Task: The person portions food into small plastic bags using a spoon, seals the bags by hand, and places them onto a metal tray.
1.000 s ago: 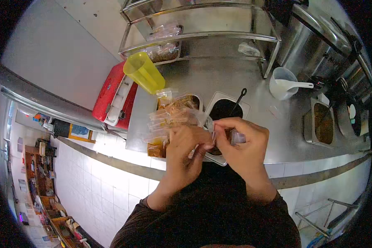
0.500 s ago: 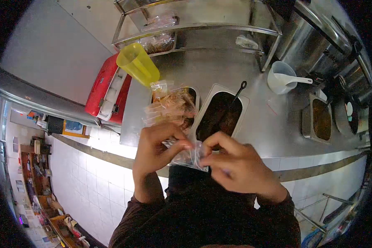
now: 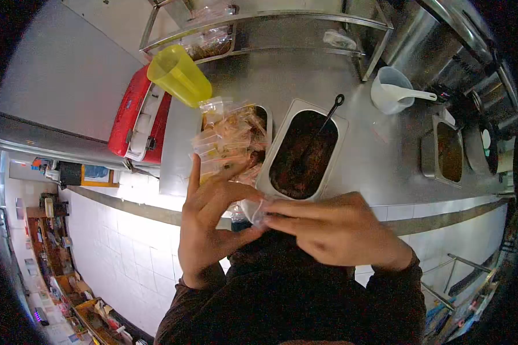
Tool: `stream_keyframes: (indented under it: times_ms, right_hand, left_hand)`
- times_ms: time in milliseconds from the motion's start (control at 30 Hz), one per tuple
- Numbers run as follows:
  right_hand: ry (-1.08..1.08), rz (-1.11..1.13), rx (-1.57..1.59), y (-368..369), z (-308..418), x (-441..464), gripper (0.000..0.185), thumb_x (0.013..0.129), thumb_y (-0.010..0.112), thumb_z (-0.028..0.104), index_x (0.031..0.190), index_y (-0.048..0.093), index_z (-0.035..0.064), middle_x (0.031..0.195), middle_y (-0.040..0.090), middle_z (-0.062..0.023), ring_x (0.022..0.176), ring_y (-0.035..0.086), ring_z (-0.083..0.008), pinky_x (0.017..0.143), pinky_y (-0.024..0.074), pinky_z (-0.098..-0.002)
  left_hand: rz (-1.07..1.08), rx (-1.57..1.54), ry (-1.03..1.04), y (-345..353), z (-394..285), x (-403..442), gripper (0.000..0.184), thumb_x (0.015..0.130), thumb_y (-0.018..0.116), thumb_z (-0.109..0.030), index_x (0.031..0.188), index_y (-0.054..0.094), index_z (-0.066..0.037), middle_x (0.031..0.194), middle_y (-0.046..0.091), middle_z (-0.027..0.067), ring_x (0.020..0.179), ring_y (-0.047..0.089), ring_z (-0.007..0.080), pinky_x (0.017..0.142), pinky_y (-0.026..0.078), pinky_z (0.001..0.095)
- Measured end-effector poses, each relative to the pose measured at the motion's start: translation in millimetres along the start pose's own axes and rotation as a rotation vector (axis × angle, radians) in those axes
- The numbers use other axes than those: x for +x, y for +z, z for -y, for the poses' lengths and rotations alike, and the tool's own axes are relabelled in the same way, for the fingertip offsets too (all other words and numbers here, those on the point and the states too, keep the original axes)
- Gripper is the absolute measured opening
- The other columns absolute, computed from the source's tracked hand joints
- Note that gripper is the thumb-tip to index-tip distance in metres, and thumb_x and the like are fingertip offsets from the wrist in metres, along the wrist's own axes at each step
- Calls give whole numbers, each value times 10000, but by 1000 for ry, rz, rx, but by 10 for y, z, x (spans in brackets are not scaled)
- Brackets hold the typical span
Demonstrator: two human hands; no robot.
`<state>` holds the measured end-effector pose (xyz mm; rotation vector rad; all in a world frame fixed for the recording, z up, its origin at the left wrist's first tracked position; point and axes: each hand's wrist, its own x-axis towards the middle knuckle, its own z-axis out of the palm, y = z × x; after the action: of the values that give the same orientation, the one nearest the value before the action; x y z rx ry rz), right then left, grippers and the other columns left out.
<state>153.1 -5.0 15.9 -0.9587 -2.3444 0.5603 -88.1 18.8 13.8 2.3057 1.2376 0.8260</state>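
In front of my body, a small clear plastic bag [image 3: 256, 213] is between my two hands. My left hand [image 3: 208, 221] has its thumb and a finger at the bag's left side, with other fingers raised. From the right, my right hand [image 3: 336, 230] pinches the bag's edge, its fingers pressed together. Just beyond the hands stands a steel pan [image 3: 341, 135] of dark food, with a black-handled utensil [image 3: 331, 112] leaning in it. Left of that pan, filled zip bags [image 3: 227, 141] are heaped over another steel pan [image 3: 269, 121].
A yellow jug [image 3: 181, 77] and a red-and-white case [image 3: 133, 118] are at the left. On the right are a white measuring jug [image 3: 388, 95] and a steel container of brown food [image 3: 429, 155]. A metal shelf [image 3: 265, 18] spans the back of the steel counter [image 3: 368, 167].
My right hand has turned flatter, its fingers now extended onto the bag. My left hand has opened wider, fingers lifted. The view has shifted, so the counter items appear higher.
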Motion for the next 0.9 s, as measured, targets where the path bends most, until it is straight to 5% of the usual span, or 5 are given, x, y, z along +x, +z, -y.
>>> stream_keyframes:
  times_ms: [133, 333, 500, 667, 900]
  right_hand:
    - [240, -765, -114, -276, -627, 176, 210, 796, 813, 109, 987, 733, 74, 924, 737, -90, 819, 711, -247, 713, 554, -371]
    - [613, -341, -157, -211, -1109, 336, 239, 863, 787, 150, 1054, 717, 24, 807, 665, -45, 777, 610, -109, 710, 486, -282]
    - [341, -85, 337, -121, -756, 362, 187, 889, 742, 205, 976, 707, 43, 787, 675, -145, 679, 672, -281, 622, 514, -371]
    - [82, -304, -75, -326, -582, 216, 133, 937, 657, 167, 898, 661, 39, 793, 662, -98, 652, 654, -314, 582, 522, -404]
    - [114, -49, -247, -52, -763, 215, 141, 955, 625, 196, 964, 655, 58, 870, 698, -112, 760, 703, -307, 622, 551, -425]
  left_hand:
    - [-179, -84, -132, 59, 163, -83, 394, 621, 870, -110, 984, 719, -92, 1010, 766, 47, 1168, 684, 268, 1234, 177, 580]
    - [-305, -616, -360, 262, 339, -331, 426, 709, 856, -121, 1083, 683, -16, 1106, 735, 125, 1166, 668, 273, 1200, 315, 503]
    - [-354, -1178, -500, 389, 428, -449, 514, 782, 858, -280, 1189, 646, -49, 1386, 599, 150, 1339, 530, 376, 1158, 371, 563]
    - [-284, -1558, -381, 552, 321, -296, 533, 848, 739, -554, 1266, 626, -244, 1643, 279, 99, 1537, 168, 398, 1042, 412, 730]
    - [-260, -1638, -361, 610, 284, -203, 668, 835, 673, -679, 1372, 572, -295, 1665, 220, 81, 1534, 166, 403, 1039, 435, 716]
